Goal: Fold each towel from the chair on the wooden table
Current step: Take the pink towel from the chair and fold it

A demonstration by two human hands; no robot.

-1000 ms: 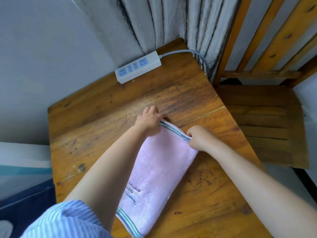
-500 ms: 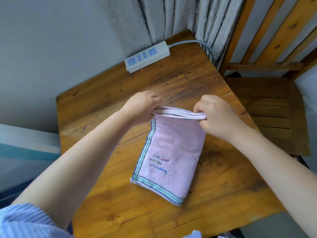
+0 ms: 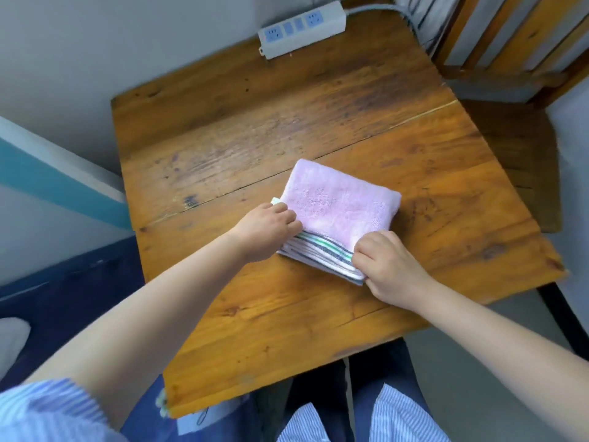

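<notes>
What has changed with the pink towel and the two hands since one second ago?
Both hands lifted the pink towel's far end and brought it toward the person, folding the towel in half. The left hand and right hand now hold its near striped edge down. The power strip stayed at the wooden table's back.

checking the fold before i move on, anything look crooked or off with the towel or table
Mostly tidy. The pink towel lies folded flat on the wooden table, both hands at its striped near edge. One small thing: beside the left hand, a pale corner of an under layer pokes out past the top fold, so the layers are not quite flush.
</notes>
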